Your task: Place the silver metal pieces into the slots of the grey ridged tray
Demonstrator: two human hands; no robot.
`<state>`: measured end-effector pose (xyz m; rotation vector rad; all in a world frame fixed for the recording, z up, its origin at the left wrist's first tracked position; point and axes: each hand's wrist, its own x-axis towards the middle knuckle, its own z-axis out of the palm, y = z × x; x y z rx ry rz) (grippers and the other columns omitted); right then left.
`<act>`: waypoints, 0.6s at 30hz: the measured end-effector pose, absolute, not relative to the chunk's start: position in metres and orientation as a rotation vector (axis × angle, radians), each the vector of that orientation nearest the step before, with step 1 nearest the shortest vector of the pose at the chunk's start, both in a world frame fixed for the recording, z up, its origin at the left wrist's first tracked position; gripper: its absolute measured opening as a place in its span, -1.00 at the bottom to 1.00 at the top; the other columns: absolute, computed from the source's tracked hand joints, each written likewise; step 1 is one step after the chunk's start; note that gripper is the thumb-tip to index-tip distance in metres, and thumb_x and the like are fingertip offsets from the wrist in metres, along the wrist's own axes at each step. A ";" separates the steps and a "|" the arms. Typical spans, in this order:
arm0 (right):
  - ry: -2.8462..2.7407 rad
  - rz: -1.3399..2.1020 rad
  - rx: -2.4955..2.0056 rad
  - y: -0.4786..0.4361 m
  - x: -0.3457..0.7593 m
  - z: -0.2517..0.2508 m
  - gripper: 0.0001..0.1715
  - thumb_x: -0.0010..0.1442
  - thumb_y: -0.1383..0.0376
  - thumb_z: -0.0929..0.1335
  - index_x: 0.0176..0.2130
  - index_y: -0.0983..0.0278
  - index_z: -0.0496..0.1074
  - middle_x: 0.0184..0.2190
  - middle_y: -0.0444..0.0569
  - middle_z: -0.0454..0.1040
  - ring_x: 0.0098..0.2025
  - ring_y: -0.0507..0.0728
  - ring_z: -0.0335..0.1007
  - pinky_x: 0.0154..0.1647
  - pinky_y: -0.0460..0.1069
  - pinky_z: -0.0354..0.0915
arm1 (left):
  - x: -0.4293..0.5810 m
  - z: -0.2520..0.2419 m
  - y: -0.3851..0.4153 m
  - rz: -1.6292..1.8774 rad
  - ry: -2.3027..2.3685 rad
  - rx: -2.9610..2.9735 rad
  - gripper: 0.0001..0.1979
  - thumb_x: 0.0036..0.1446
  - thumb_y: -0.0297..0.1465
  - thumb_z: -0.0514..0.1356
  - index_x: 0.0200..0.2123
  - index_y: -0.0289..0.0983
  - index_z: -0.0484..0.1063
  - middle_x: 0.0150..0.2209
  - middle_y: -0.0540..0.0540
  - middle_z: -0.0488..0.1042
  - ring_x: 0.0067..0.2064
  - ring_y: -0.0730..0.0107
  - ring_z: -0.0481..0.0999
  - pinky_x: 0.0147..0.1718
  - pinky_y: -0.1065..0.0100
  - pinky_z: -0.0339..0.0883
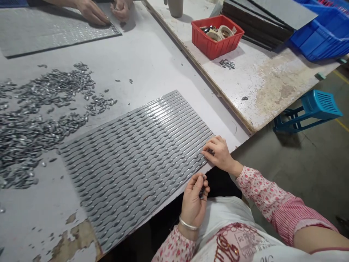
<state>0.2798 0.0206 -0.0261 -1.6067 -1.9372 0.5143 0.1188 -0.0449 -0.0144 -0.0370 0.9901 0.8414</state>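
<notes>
A grey ridged panel lies flat on the table, its ridges dotted with small grey oval pieces over the left and near part. Toward the far right end, the ridges are bare and shiny. My right hand is at the panel's right edge, fingers curled around some small dark pieces and fingertips touching the surface. Just off the near edge, my left hand is closed around a few more small grey pieces, partly hidden by the fingers. A big heap of loose oval pieces spreads to the left of the panel.
Across the table, another person's hands work on a second grey panel. On the adjoining table stand a red bin with tape rolls, a small pile of pieces, stacked dark panels and blue crates. A blue stool stands right.
</notes>
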 end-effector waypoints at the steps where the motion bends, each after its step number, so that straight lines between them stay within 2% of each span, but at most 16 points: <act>1: -1.941 0.645 -1.494 0.018 0.281 -0.023 -0.77 0.24 0.18 0.31 -0.38 0.28 0.38 -0.36 -0.03 0.38 -0.19 0.14 0.22 -0.10 0.06 0.11 | 0.119 -0.015 -0.045 0.847 1.003 -0.057 -0.75 -0.13 -0.38 0.37 -0.35 -0.30 0.43 -0.34 -0.01 0.43 -0.42 0.63 0.39 -0.49 0.59 0.31; 4: -1.972 1.011 -1.145 0.008 0.282 -0.012 -0.73 0.22 0.12 0.34 -0.34 0.29 0.38 -0.35 -0.04 0.39 -0.23 0.11 0.26 -0.11 0.04 0.18 | 0.120 -0.016 -0.045 0.863 1.030 -0.089 -0.72 -0.19 -0.39 0.40 -0.38 -0.29 0.42 -0.39 0.01 0.45 -0.44 0.63 0.41 -0.50 0.60 0.32; 8: -1.888 1.191 -1.040 -0.005 0.278 -0.010 -0.76 0.22 0.15 0.35 -0.33 0.30 0.39 -0.35 -0.03 0.40 -0.22 0.10 0.28 -0.09 0.05 0.21 | 0.122 -0.013 -0.042 0.857 1.055 -0.096 -0.74 -0.19 -0.42 0.40 -0.38 -0.28 0.42 -0.46 0.04 0.44 -0.44 0.60 0.44 -0.48 0.59 0.36; 12: -1.580 1.341 -1.117 -0.003 0.282 -0.014 -0.76 0.30 0.17 0.25 -0.26 0.31 0.30 -0.27 0.02 0.42 -0.23 0.08 0.34 -0.17 0.02 0.29 | 0.122 -0.007 -0.041 0.830 0.998 -0.081 -0.73 -0.03 -0.41 0.30 -0.20 -0.31 0.44 -0.24 -0.13 0.50 -0.26 0.43 0.50 -0.32 0.46 0.43; 15: -1.515 1.192 -1.284 0.012 0.297 -0.014 -0.82 0.34 0.23 0.19 -0.20 0.31 0.26 -0.32 -0.01 0.42 -0.27 0.07 0.35 -0.21 0.00 0.29 | 0.120 -0.006 -0.043 0.784 0.962 -0.036 -0.71 0.03 -0.40 0.25 -0.14 -0.33 0.40 -0.30 -0.13 0.49 -0.39 0.52 0.46 -0.46 0.51 0.37; 18: -1.843 0.853 -1.417 0.031 0.313 -0.013 -0.83 0.32 0.32 0.19 -0.21 0.31 0.34 -0.32 -0.01 0.41 -0.25 0.11 0.29 -0.14 0.04 0.22 | 0.120 -0.008 -0.045 0.773 0.941 -0.007 -0.79 0.05 -0.36 0.25 -0.23 -0.31 0.38 -0.43 -0.02 0.42 -0.54 0.64 0.31 -0.62 0.58 0.19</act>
